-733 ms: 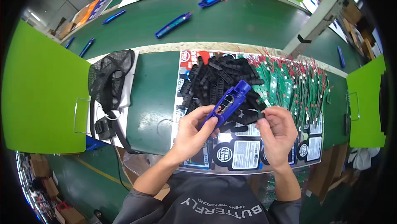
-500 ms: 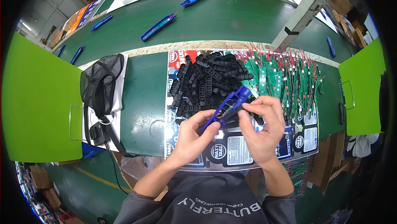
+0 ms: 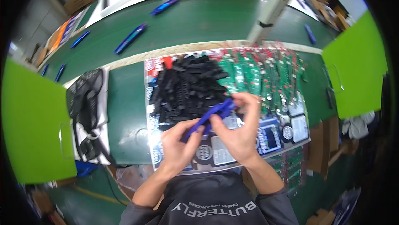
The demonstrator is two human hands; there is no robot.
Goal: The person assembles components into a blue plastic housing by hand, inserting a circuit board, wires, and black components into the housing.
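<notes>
A long blue plastic housing (image 3: 210,115) slants up to the right between my hands, above the near part of the printed mat. My left hand (image 3: 179,144) grips its lower end between thumb and fingers. Around the upper end, the fingers and thumb of my right hand (image 3: 241,127) are closed. Motion blur hides what lies inside the housing. Just beyond my hands is a heap of black ribbed plastic pieces (image 3: 187,86). To its right lie many green circuit boards (image 3: 245,73) with red wires.
Past the worktable runs a green conveyor (image 3: 191,21) carrying several blue housings (image 3: 131,38). A metal post (image 3: 272,11) rises at its near edge. Bright green panels (image 3: 35,121) flank both sides. A black mesh bag (image 3: 86,96) lies on the left.
The view has shifted, so the scene sits further left. My right hand has gone from fingertips at the housing's side to a grip around its upper end. The housing has been turned.
</notes>
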